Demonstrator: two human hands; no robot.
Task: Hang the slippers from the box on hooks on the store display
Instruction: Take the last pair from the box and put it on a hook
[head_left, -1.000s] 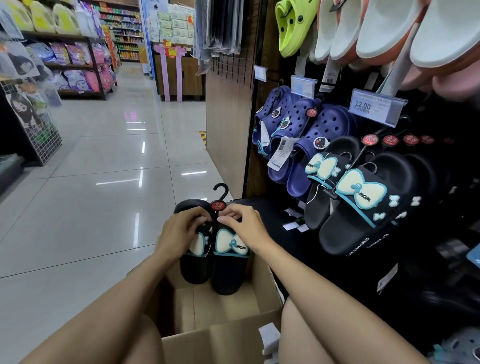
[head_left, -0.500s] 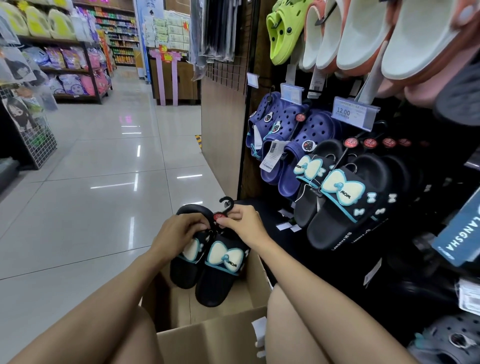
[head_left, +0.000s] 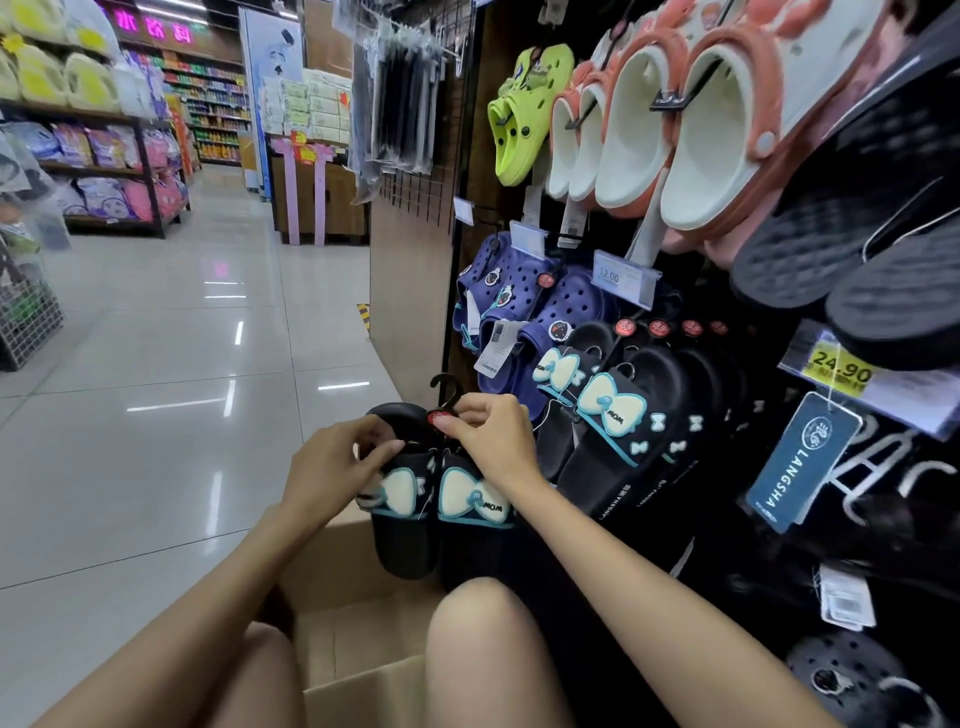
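Slippers (head_left: 470, 501) marked "MOM", tag (head_left: 800, 462) "LANGSHA", "24.90"

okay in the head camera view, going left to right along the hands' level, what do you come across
Left hand → held pair of black bow slippers on a black plastic hanger → right hand → hanging black bow slippers on the display → dark blue LANGSHA tag.

PAIR: the black bow slippers (head_left: 447, 499) have risen from low inside the cardboard box (head_left: 358, 618) to above its rim, nearer the hanging bow slippers (head_left: 613, 415) | HANDS: left hand (head_left: 332, 467) and right hand (head_left: 493, 441) rose with them | HOOK: hanger hook (head_left: 445, 387) now upright again after tilting right
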